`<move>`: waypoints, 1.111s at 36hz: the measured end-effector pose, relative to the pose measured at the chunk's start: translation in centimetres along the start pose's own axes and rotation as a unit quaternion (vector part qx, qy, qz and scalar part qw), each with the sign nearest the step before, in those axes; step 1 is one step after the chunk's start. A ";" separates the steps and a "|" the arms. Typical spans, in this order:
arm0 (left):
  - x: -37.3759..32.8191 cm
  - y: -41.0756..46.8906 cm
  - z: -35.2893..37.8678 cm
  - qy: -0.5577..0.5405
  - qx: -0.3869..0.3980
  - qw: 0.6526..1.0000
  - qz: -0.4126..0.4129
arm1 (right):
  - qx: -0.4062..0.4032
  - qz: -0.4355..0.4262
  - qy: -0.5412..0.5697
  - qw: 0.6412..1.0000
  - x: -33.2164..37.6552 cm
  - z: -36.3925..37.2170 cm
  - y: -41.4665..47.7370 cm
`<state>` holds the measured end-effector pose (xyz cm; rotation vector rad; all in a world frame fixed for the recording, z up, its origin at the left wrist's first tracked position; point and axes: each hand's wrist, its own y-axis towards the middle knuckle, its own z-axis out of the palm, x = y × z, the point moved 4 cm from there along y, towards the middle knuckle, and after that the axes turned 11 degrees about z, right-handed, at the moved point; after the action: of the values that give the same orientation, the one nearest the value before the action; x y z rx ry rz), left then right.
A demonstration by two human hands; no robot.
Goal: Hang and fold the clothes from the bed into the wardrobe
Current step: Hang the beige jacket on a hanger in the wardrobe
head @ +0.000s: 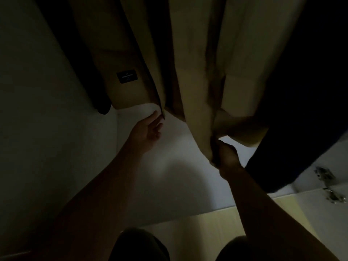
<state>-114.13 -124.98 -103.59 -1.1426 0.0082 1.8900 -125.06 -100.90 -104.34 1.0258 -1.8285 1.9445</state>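
In a dim white wardrobe (pixel 47 129), a tan coat (pixel 188 53) hangs at upper centre, the left hand (pixel 149 128) open beside its hem, the right hand (pixel 227 156) gripping its dark-trimmed front edge.

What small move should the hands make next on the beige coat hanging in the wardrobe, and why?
Probably the left hand should pinch the near front edge of the beige coat and draw it toward the right hand. The coat hangs open; the right hand grips the other front edge low down, while the left is open beside its edge.
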 end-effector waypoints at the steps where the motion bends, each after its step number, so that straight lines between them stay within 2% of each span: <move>1: 0.1 0.1 -0.1 0.001 0.005 1.000 0.000 | 0.038 0.006 0.041 0.998 -0.3 0.1 -0.4; 4: 0.6 0.4 -0.4 -0.013 0.024 1.000 0.000 | 0.098 -0.055 0.116 0.987 -1.1 -0.2 -1.6; 6: 0.7 0.4 -0.3 -0.010 0.049 0.999 0.007 | 0.131 -0.097 0.115 0.980 -1.4 -0.1 -2.2; 9: 1.2 0.4 -0.2 -0.004 0.044 0.999 0.026 | 0.159 -0.173 -0.011 0.972 -1.6 0.5 -2.9; 13: 2.6 -0.7 -0.5 -0.051 0.012 0.998 0.036 | 0.080 -0.279 -0.223 0.931 -2.1 1.1 -3.3; 18: 4.6 -3.8 -1.1 -0.128 -0.001 0.991 0.043 | 0.033 -0.362 -0.295 0.884 -2.1 0.7 -2.8; 20: 5.4 -4.8 -1.3 -0.161 0.002 0.986 0.047 | 0.052 -0.332 -0.266 0.904 -1.8 0.4 -2.6; 22: 5.7 -5.8 -1.1 -0.166 0.020 0.984 0.066 | 0.054 -0.260 -0.224 0.938 -1.9 0.0 -2.3; 26: 4.9 -7.3 0.2 -0.089 0.030 0.989 0.111 | 0.123 -0.125 -0.068 0.982 -2.0 1.3 -1.8; 30: 6.1 -9.1 1.2 -0.049 -0.013 0.992 0.114 | 0.063 -0.135 -0.061 0.987 -1.6 2.6 -2.0; 33: 6.8 -9.4 1.4 -0.010 -0.020 0.990 0.136 | 0.048 -0.145 -0.083 0.985 -1.6 3.2 -1.6; 40: 5.9 -6.5 -1.1 0.073 -0.030 0.981 0.175 | 0.149 -0.102 -0.020 0.983 -1.5 5.1 -0.4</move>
<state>-109.81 -117.54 -105.69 -1.3906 0.2494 2.1181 -122.15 -105.29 -105.30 1.2953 -1.4110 2.1226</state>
